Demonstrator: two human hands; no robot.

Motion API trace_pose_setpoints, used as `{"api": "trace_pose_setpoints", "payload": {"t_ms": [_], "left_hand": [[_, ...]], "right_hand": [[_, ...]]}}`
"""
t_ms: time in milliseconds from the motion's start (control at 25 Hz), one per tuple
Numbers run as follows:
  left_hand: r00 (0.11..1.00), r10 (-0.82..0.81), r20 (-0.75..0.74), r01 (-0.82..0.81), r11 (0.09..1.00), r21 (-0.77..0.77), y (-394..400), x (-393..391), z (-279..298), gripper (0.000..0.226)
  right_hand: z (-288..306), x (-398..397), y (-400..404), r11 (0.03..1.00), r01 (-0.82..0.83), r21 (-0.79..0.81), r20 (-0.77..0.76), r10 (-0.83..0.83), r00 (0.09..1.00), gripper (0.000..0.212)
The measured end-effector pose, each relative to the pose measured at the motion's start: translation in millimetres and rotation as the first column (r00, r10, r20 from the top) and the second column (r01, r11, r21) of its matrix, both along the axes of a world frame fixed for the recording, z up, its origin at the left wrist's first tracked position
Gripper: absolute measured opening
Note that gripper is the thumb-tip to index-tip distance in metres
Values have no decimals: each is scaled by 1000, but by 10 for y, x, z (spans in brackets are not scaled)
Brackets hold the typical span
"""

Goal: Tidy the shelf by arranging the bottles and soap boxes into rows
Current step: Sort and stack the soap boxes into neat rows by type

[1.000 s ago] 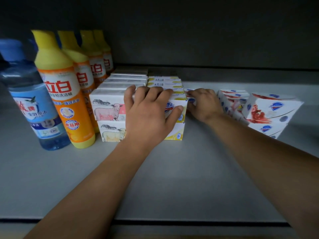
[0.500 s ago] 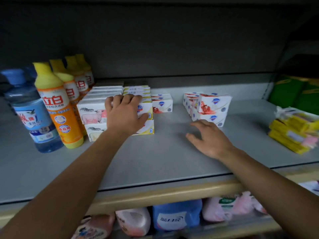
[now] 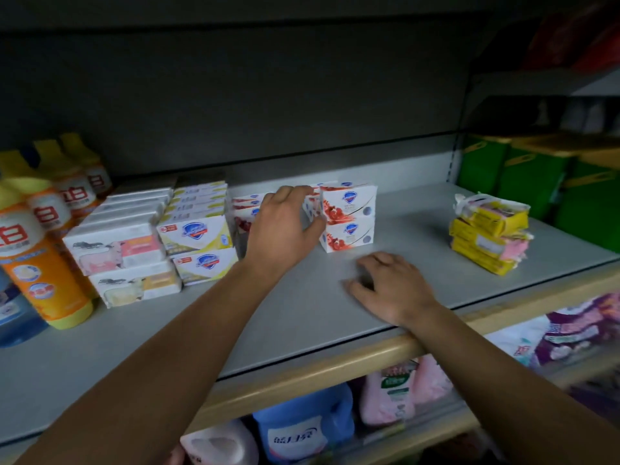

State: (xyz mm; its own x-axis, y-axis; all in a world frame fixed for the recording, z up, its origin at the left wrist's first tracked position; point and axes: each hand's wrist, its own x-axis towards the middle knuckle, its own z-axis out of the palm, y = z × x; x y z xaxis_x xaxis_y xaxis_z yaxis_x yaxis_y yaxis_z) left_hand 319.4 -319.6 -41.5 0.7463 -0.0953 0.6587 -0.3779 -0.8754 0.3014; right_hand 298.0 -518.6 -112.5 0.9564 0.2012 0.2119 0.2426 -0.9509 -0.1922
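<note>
I watched through the head camera as the left hand (image 3: pixel 281 229) reached in over the flat grey metal shelf (image 3: pixel 302 307), its fingers (image 3: pixel 295 193) curled over the top of the stacked white cardboard soap boxes with red flower print (image 3: pixel 349 216) at about 1 o'clock from the shelf's middle, its thumb against their left side; it seemed to grip them, though blur hid the exact contact. The right hand (image 3: pixel 391 286) lay palm-down on the bare shelf at 4 o'clock of that stack, fingers relaxed and holding nothing.

At 9 o'clock of the left hand stood a row of white and yellow soap boxes with a blue shield logo (image 3: pixel 198 239), two high, touching a row of white soap boxes with a sheep picture (image 3: pixel 120 260) just beside them. Further toward 9 o'clock a line of orange plastic detergent bottles with yellow caps (image 3: pixel 43 256) ran to the back, with a blue clear-plastic bottle (image 3: pixel 13 317) at the far left edge.

At 3 o'clock, well apart, sat a loose stack of yellow and pink wrapped soap bars (image 3: pixel 489 236). Green cartons (image 3: pixel 536 182) stood behind it.
</note>
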Motion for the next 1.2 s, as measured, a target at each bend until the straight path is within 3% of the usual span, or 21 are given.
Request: {"api": "trace_pose_setpoints", "payload": {"t_ms": [160, 280, 520, 680, 760, 840, 920, 1000, 1200], "left_hand": [[978, 13, -208, -24, 998, -52, -322, 527, 16, 66], [952, 2, -305, -47, 989, -141, -433, 764, -46, 62], [987, -131, -95, 78, 897, -434, -334, 449, 10, 41], [952, -288, -108, 165, 775, -610, 147, -128, -161, 33], [941, -297, -159, 121, 738, -664, 389, -351, -321, 29], [942, -264, -209, 38, 701, -713, 525, -458, -458, 26], [926, -291, -240, -16, 606, -795, 550, -475, -523, 20], [905, -353, -238, -25, 514, -857, 536, -488, -527, 15], [889, -369, -270, -83, 450, -889, 615, -465, -509, 8]], "right_hand": [[-47, 16, -27, 1000, -8, 15, 24, 7, 1000, 61], [-68, 37, -40, 1000, -11, 24, 33, 10, 999, 59], [-86, 59, -62, 999, 0, 46, 24, -1, 1000, 58], [-27, 41, -62, 997, 3, 82, 23, -5, 1000, 63], [43, -15, -16, 989, -64, 130, 86, 53, 995, 66], [122, -88, 159, 933, -214, 291, 163, 172, 971, 69], [198, -122, 425, 844, -363, 394, 202, 305, 931, 73], [223, -123, 646, 805, -454, 382, 245, 386, 889, 73], [98, -96, 804, 760, -474, 445, 318, 360, 877, 62]]}}
